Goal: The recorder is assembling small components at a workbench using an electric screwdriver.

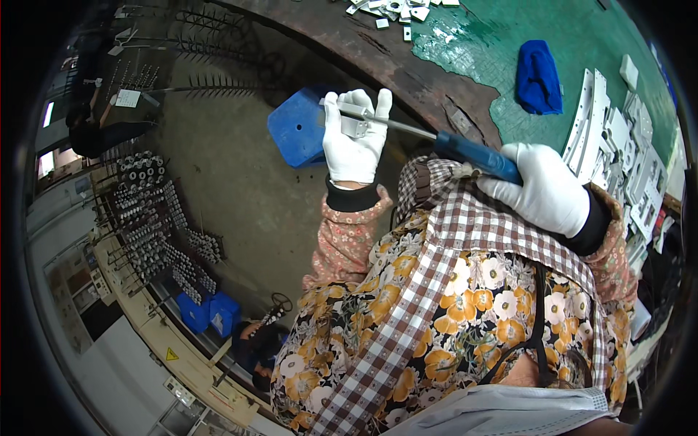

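Note:
My left hand (pixel 352 156), in a white glove, is raised with its fingers curled around a small silver metal bracket (pixel 354 126). In my white-gloved right hand (pixel 544 187) is the blue handle of a hand tool (pixel 476 155) with a slim metal shaft. The shaft points left and its far end lies across the bracket between my left thumb and fingers. Whether the tool is a file or a screwdriver I cannot tell, since its tip is partly covered.
The worktable has a green top (pixel 469 58) with a worn dark edge (pixel 378 47). Small metal pieces (pixel 396 10), a blue cloth item (pixel 538 78) and flat metal parts (pixel 625 145) lie there. A blue stool (pixel 294 127) stands beyond my left hand; loaded racks (pixel 153 218) and people are further left.

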`<state>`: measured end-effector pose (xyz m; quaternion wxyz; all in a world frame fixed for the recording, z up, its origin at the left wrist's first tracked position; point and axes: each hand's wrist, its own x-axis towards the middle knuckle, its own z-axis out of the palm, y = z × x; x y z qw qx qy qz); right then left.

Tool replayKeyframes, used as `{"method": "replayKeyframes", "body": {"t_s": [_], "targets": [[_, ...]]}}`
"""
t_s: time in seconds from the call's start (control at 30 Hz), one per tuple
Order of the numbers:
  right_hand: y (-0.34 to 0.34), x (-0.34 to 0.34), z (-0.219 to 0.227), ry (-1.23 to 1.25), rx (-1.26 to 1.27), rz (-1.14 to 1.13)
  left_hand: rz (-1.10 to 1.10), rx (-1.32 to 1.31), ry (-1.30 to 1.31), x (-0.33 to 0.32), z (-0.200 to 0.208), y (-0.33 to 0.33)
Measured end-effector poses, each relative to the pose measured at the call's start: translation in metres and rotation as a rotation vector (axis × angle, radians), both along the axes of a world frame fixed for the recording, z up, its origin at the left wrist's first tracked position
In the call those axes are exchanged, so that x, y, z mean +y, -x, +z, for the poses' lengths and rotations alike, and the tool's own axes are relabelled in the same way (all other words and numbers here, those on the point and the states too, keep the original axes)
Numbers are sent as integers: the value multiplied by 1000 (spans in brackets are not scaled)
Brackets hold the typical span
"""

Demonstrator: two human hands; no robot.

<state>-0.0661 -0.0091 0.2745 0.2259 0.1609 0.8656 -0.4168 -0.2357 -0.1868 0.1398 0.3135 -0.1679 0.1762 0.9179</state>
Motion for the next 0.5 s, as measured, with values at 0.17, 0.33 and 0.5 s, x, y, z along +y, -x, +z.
{"method": "replayKeyframes", "body": {"t_s": [0.17,0.33,0.5], "targets": [[-16,0,-6,-61,48,-111,118,-62,-114,22,7,-4],[-45,7,0,-123,92,-266,-6,-176,-64,59,21,-13],[-75,13,-14,-95,202,-210,-395,34,-160,80,7,4]]}}
